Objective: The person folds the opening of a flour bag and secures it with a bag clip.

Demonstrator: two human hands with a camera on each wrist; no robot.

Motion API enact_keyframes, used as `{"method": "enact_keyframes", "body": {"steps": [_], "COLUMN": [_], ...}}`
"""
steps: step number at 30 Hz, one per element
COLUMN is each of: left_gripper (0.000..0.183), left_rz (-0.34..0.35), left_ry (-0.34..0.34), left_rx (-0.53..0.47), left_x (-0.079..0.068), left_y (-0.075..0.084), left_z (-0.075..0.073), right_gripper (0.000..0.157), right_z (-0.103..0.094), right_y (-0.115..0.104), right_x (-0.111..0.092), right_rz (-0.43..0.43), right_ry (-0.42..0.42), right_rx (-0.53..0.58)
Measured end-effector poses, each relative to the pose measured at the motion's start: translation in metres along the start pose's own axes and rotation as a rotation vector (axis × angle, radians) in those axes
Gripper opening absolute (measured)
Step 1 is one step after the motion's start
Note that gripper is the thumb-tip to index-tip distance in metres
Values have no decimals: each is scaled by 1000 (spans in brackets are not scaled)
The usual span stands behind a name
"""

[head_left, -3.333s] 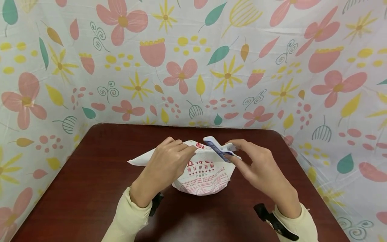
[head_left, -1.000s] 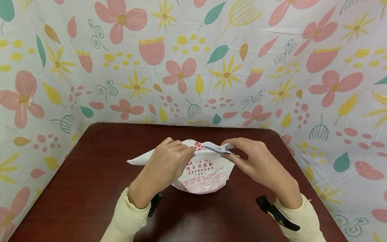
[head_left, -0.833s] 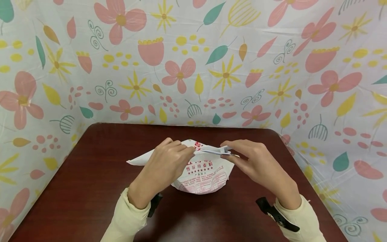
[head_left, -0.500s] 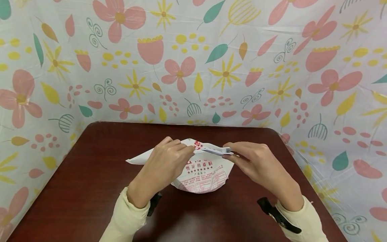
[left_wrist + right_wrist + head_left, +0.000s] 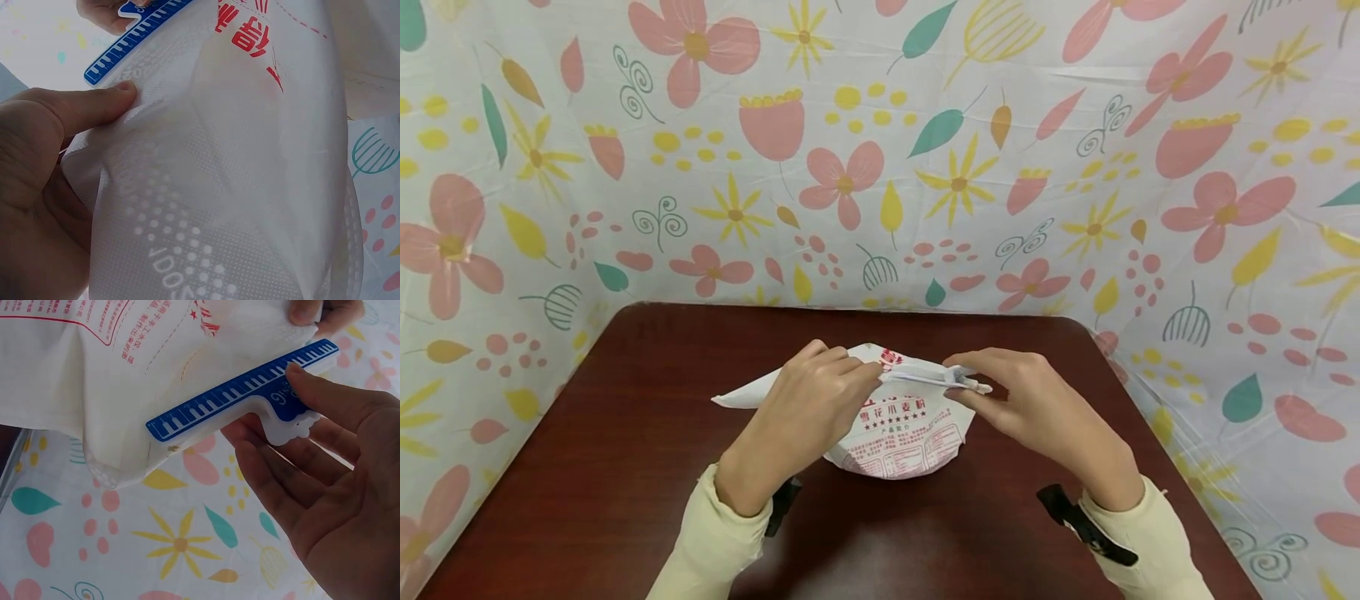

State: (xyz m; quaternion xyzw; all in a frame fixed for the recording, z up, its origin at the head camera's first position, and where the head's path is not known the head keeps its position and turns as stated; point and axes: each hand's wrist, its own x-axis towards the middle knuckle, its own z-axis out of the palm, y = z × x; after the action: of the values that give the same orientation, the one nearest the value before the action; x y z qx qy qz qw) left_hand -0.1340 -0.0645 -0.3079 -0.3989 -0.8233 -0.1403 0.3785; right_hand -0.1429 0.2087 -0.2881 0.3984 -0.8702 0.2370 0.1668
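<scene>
A white flour bag with red print stands on the table, its top folded over. My left hand grips the bag's folded top; in the left wrist view, the left thumb presses on the embossed white plastic. Between my right thumb and fingers is a blue and white clip printed with piano keys. The clip lies along the bag's top edge, close to my left fingertips. My right hand pinches its wavy white handle. Whether its inner jaw is fully around the fold cannot be told.
A dark reddish-brown table lies beneath the bag. Behind it and at both sides hangs a white floral curtain. Black straps are on both wrists over cream sleeves.
The clip, earlier tilted up and showing its blue face at the bag's right, has turned level and moved left onto the bag's top edge. My left hand keeps its grip.
</scene>
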Motion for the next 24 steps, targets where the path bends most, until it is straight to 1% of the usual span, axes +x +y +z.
{"method": "enact_keyframes", "body": {"steps": [2,4,8,10,13,15,17,21,24], "left_gripper": [31,30,28,25,23,24,26,30,31], "left_rz": [0,0,3,8,11,9,8,3,-3], "left_ry": [-1,-3,-2,0,-4,-2,-1,-6,-12], "left_rx": [3,6,6,4,3,6,7,0,2], "left_x": [0,0,0,1,1,2,2,1,1], "left_y": [0,0,0,0,0,0,0,1,1], "left_z": [0,-1,-1,-2,-3,-3,-2,-1,0], "right_gripper": [30,33,41,42,30,26,26,37,37], "right_z": [1,1,2,2,2,3,4,7,10], "right_y": [0,-1,-1,-2,-2,-2,-1,1,3], "right_x": [1,1,-2,-4,-4,-3,-3,-6,-7], "right_rz": [5,-8,-90,-129,-161,-165,-168,-152,-138], "right_ry": [-5,2,55,74,79,70,71,68,63], "right_rx": [-8,-17,-52,-62,-63,-63,-66,-66,-66]}}
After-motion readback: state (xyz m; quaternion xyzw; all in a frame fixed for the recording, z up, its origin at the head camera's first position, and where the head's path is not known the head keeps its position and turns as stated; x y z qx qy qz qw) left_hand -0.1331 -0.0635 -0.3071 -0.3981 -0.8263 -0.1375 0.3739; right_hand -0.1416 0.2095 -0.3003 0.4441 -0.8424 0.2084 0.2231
